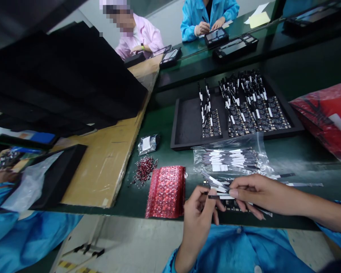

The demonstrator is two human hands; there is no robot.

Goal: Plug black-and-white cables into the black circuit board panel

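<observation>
Both hands working at the near edge of the counter (159, 125) — left hand (199, 216) curled, its fingers (208, 203) pinched on the near end of a thin black-and-white strip (220, 196), right hand (255, 189) reaching across with fingers (235, 192) pressed together on the same strip from the other side. Partly hidden under the right palm, what looks like a small circuit board (233, 206), too covered to tell whether strip and board are joined. Just beyond the fingertips, a clear plastic bag (230, 157) lying flat with a good many loose strips inside and a few spilled beside it, so plenty apparently left to handle. Farther out past the bag, a black tray (187, 121) — right half crowded with boards already bearing upright strips, a short row near the middle, left part bare; judged from that, well begun but some way short of a full tray. Left of the fingers, a red bubble-wrap pouch (167, 191), a scatter of small red parts (144, 169) and a little silver bag (148, 144). Well off to the left, a sheet of cardboard (110, 163) and a neighbour's blue sleeve (5, 212); across the counter, two other people busy over dark trays of their own
</observation>
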